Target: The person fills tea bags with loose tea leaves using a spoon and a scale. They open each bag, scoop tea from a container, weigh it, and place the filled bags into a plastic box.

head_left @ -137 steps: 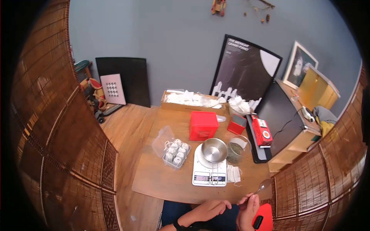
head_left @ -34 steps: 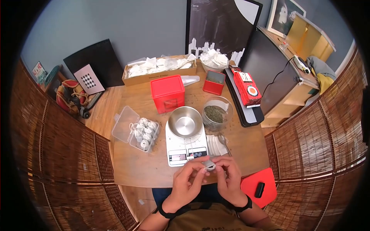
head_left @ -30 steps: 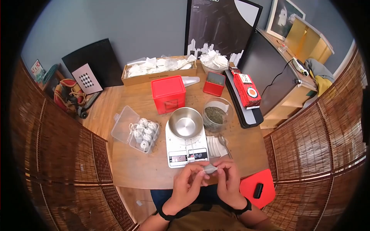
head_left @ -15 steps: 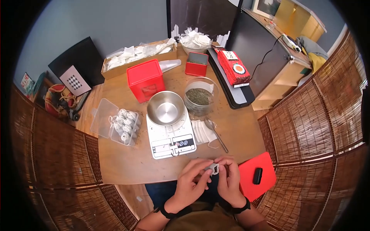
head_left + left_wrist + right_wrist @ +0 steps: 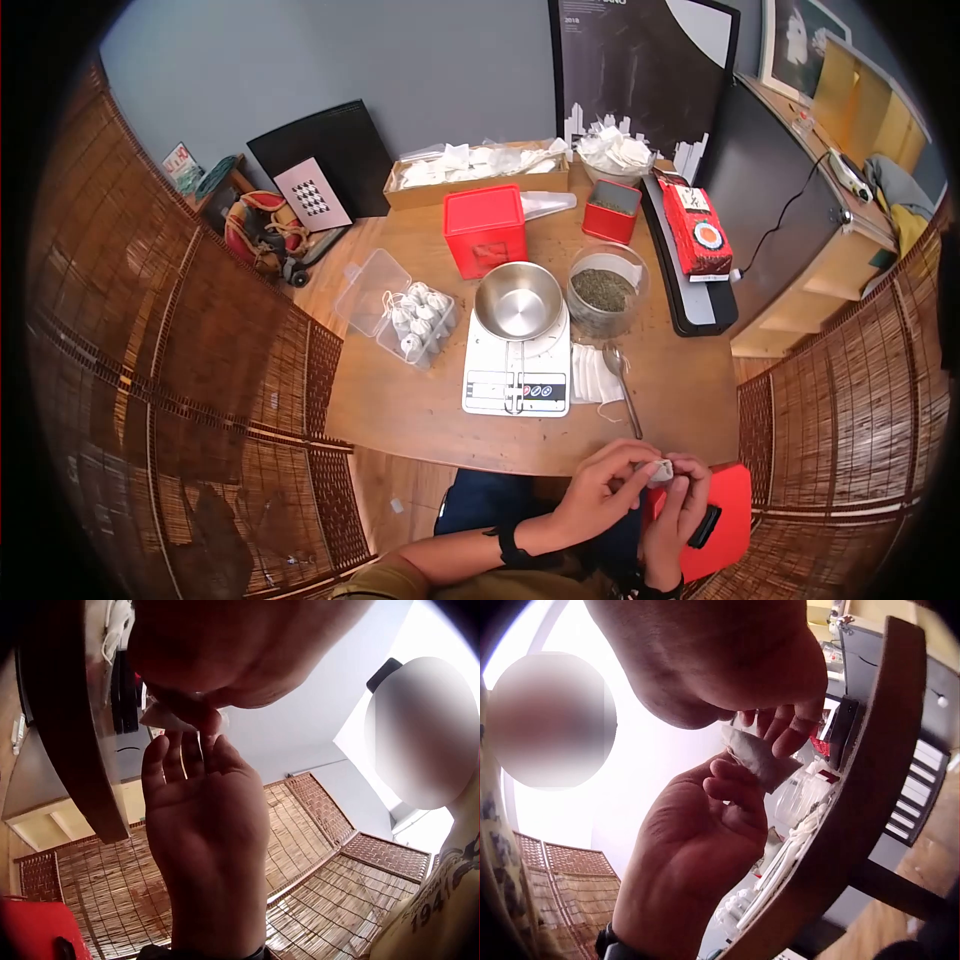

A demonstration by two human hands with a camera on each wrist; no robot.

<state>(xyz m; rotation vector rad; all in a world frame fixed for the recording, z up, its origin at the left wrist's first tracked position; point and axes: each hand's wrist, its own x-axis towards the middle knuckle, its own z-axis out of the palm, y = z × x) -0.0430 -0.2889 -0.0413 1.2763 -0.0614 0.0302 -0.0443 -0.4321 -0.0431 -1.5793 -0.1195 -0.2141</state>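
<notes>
Past the table's front right edge, both hands hold a small white cloth tea bag (image 5: 661,471), its mouth held between the fingers. The left hand (image 5: 598,492) pinches it from the left, and the right hand (image 5: 676,515) from the right. In the right wrist view the flat grey-looking bag (image 5: 759,757) spans the two hands. A steel pan (image 5: 519,302) sits on a white kitchen scale (image 5: 485,390). To their right lie a fanned stack of flat tea bags (image 5: 590,376) and a metal spoon (image 5: 624,390). Behind these stands a clear tub of dried leaves (image 5: 604,290).
On the left an open plastic box (image 5: 376,322) contains several filled bags. Toward the back are a red canister (image 5: 486,232), a small red tin (image 5: 611,222), a carton of white bags (image 5: 480,190) and a red packet (image 5: 697,240). A red seat (image 5: 733,505) is beside the right hand.
The spoon, earlier in the right hand, now lies on the table, and both hands have taken hold of a tea bag. Lately the hands have moved right with it; the head view has shifted.
</notes>
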